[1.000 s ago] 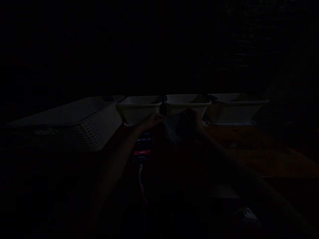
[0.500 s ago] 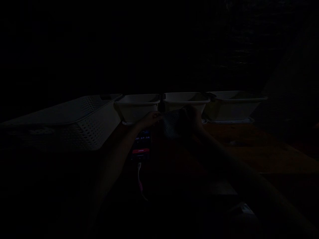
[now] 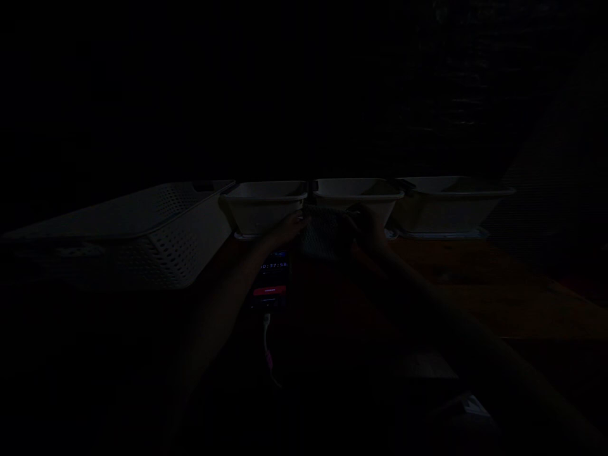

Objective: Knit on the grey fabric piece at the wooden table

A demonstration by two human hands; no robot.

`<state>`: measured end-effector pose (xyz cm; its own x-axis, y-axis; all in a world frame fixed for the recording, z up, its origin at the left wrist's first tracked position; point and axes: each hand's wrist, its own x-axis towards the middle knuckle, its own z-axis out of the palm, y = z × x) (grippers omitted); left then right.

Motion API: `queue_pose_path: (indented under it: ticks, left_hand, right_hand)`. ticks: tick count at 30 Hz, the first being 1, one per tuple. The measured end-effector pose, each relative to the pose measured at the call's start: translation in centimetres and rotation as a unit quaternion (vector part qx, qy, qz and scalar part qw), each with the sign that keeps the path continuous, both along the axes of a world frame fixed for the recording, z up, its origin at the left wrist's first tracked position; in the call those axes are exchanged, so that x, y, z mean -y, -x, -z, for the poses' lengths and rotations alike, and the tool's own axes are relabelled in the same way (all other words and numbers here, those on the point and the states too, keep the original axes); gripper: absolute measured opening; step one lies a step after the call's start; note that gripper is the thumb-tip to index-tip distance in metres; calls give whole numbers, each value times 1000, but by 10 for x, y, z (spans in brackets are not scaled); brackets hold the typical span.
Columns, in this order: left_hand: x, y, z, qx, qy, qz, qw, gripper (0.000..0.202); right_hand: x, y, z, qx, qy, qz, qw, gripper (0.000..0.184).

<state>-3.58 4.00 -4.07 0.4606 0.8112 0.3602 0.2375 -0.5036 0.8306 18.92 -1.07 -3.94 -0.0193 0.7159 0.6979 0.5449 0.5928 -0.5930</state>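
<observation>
The scene is very dark. My left hand [image 3: 286, 229] and my right hand [image 3: 368, 227] both grip a small patterned piece of cloth [image 3: 325, 232], held stretched between them just above the wooden table [image 3: 475, 285]. The cloth hangs in front of the middle white bin [image 3: 356, 193]. Under my left hand lies a phone [image 3: 271, 282] with a lit screen showing a timer and a red bar.
A large white perforated basket [image 3: 142, 240] stands at the left. Three white bins line the back: left bin [image 3: 263, 206], the middle one, and right bin [image 3: 446, 202]. A cable [image 3: 266, 345] runs from the phone toward me. Something pale [image 3: 468, 405] lies at lower right.
The cloth has been spread wider between my hands and sits a little higher and more to the left. My right hand shifted slightly to the right.
</observation>
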Motion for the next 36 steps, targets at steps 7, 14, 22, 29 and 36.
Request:
queue_pose_path:
  ticks: [7, 14, 22, 29, 36]
  left_hand:
    - [3, -1, -3, 45, -36, -57, 997, 48]
    - [-3, -2, -2, 36, -63, -89, 993, 48]
    - [-4, -5, -4, 31, -82, -40, 995, 40]
    - [3, -5, -3, -7, -11, -1, 1000, 41]
    - [-2, -1, 2, -30, -3, 10, 999, 42]
  right_hand:
    - [2, 7, 3, -43, 104, -81, 990, 43]
    - [0, 7, 2, -64, 135, -126, 981, 46]
    - [4, 12, 6, -76, 215, -184, 956, 50]
    - [-5, 7, 10, -45, 157, -164, 973, 50]
    - [-5, 3, 4, -84, 114, -104, 984, 46]
